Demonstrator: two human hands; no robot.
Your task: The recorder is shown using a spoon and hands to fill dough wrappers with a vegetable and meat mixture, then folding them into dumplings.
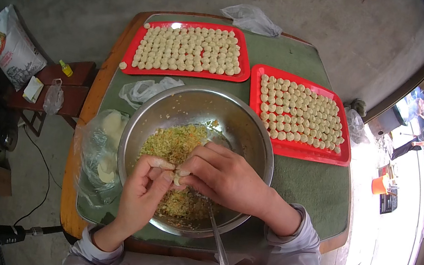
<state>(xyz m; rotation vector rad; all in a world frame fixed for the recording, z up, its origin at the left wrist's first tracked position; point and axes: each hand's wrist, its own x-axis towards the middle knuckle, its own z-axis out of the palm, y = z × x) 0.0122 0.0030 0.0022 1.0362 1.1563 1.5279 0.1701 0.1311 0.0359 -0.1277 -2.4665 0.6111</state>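
Note:
Over a large stainless steel bowl (247, 154), my left hand (149, 187) and my right hand (226, 175) meet, fingertips together. Between them they pinch a small dough dumpling (177, 178), mostly hidden by the fingers. Chopped filling (174, 139) in green, yellow and orange bits lies in the bowl below. A metal spoon (217, 234) leans across the bowl's near rim; its upper part goes under my right hand. Left of the bowl, a clear plastic bag (89, 155) holds round dough wrappers (107, 170).
Two red trays (188, 74) (307, 153) carry rows of small dumplings. Thin plastic bags lie on the green-covered table (309, 196). At left stand a wooden bench (73, 95) with a yellow bottle (66, 68) and a white sack (13, 47). Beyond the doorway, a person (420, 139) and an orange bucket (380, 185) show.

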